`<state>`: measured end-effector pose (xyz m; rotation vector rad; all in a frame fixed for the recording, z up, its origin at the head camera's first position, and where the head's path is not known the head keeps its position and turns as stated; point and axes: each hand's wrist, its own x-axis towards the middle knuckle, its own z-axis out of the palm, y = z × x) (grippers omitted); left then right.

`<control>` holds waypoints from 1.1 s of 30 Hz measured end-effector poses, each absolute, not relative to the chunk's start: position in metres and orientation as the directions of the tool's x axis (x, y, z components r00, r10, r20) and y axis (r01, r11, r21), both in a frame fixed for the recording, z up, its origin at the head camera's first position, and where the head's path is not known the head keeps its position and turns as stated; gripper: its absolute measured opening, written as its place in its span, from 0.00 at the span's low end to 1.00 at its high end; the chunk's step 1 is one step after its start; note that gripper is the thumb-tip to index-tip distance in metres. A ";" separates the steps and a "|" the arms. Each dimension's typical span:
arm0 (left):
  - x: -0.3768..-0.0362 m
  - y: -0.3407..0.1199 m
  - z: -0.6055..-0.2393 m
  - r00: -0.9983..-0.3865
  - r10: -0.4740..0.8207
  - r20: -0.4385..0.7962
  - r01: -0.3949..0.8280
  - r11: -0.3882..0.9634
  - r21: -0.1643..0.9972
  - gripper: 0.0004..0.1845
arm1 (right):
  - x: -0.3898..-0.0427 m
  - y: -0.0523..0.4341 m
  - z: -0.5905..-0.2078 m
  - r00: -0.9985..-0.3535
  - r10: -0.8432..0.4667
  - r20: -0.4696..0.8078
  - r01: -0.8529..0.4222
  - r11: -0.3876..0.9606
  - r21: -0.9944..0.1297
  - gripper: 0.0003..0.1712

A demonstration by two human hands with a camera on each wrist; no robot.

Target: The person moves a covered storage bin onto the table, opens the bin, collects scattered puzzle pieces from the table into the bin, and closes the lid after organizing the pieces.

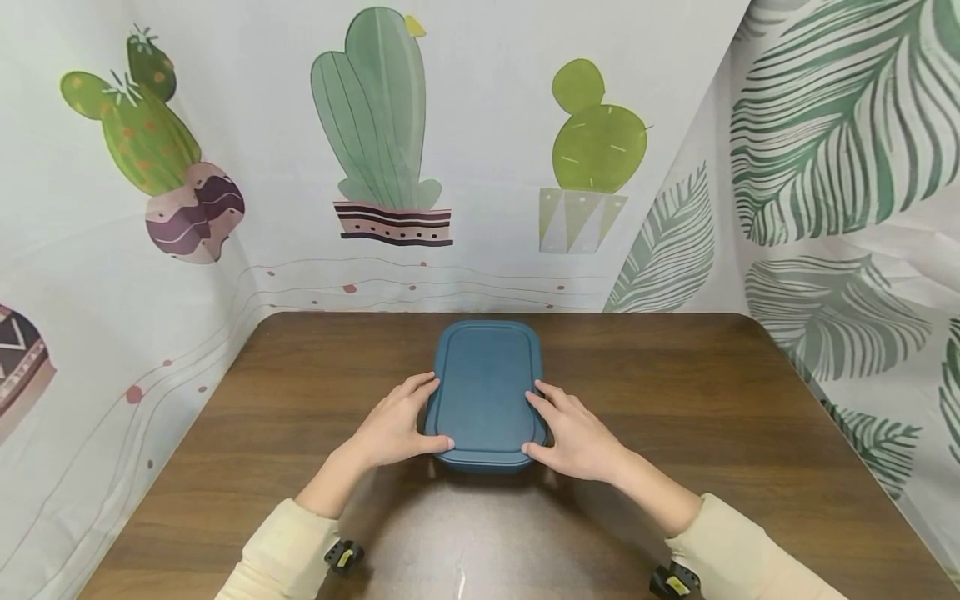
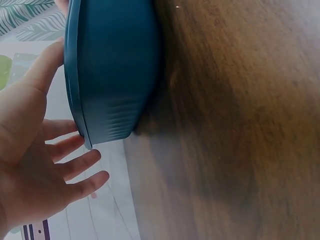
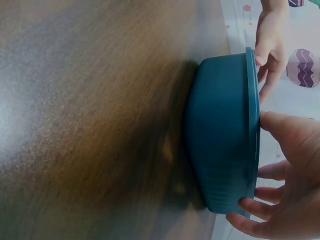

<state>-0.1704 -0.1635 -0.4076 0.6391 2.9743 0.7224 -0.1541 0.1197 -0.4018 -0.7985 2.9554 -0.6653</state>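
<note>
Box: a dark blue lidded box (image 1: 487, 392) stands on the brown surface (image 1: 712, 400), about midway across and nearer the person than the back wall; the lid (image 1: 486, 385) lies flat on it.
Left hand: the left hand (image 1: 393, 429) lies along the box's left side, thumb on the near corner of the lid rim, fingers stretched beside the wall. In the left wrist view the fingers (image 2: 82, 162) are spread and only lightly against the rim.
Right hand: the right hand (image 1: 573, 433) mirrors it on the right side, thumb at the near corner, fingers extended along the edge; the right wrist view shows fingertips (image 3: 247, 205) hooked just under the rim.
Grip: neither hand has a firm grip; both are loosely spread and touch the rim rather than clamp it.
Risk, slide: the surface looks glossy, so a push from one side alone would likely skate the box sideways instead of loosening anything.
Risk, lid: prying at the near corners only could flex the lid and let it snap back or pop off suddenly.
Risk, tilt: the base is narrower than the rim, so an upward pull at the near end may tip the box toward the wall.
Unknown: whether the box holds anything cannot be told.
</note>
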 end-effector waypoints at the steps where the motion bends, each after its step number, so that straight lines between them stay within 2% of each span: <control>1: -0.170 -0.163 -0.408 -0.916 0.392 0.082 0.386 0.808 0.446 0.50 | -0.154 0.120 -0.402 -0.870 -0.483 0.100 -0.480 0.780 -0.401 0.41; 14: -0.170 -0.165 -0.409 -0.912 0.402 0.078 0.395 0.813 0.428 0.48 | -0.155 0.120 -0.399 -0.866 -0.478 0.146 -0.497 0.792 -0.356 0.41; 23: -0.180 -0.164 -0.411 -0.899 0.397 0.185 0.438 0.811 0.389 0.32 | -0.171 0.122 -0.409 -0.823 -0.467 0.323 -0.550 0.797 -0.249 0.28; 33: -0.204 -0.161 -0.415 -0.881 0.388 0.271 0.458 0.842 0.284 0.20 | -0.194 0.122 -0.410 -0.819 -0.471 0.327 -0.556 0.791 -0.254 0.24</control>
